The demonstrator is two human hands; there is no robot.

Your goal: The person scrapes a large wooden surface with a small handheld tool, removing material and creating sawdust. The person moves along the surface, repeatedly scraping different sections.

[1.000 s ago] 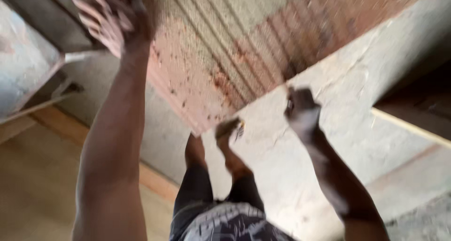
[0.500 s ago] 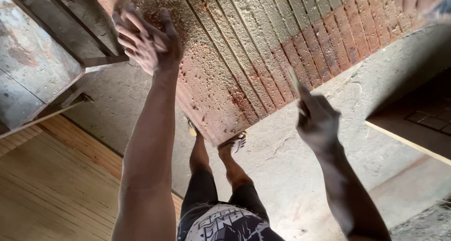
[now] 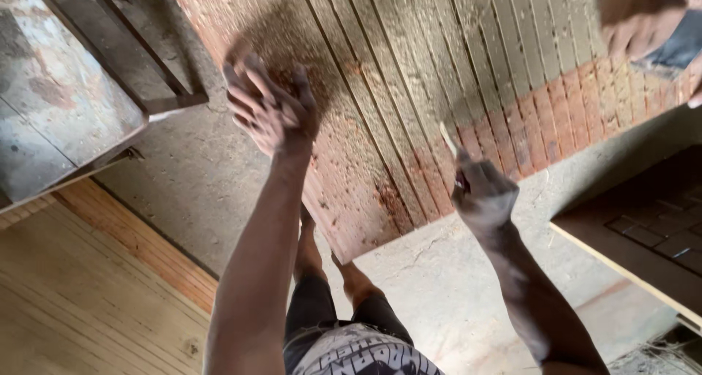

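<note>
Head view looks down two bare arms at a slab of ribbed bricks (image 3: 409, 90) lying on the concrete floor (image 3: 190, 177), grey-coated over most of it and bare red along its near edge. Left hand (image 3: 270, 112) has its grip open, fingers spread, over the slab's near-left corner beside a dark blurred patch; contact cannot be told. Right hand (image 3: 479, 192) has its grip closed around a thin pale stick (image 3: 447, 139), tilted up over the slab's near edge. Another person's hand (image 3: 640, 20) shows at the far right.
</note>
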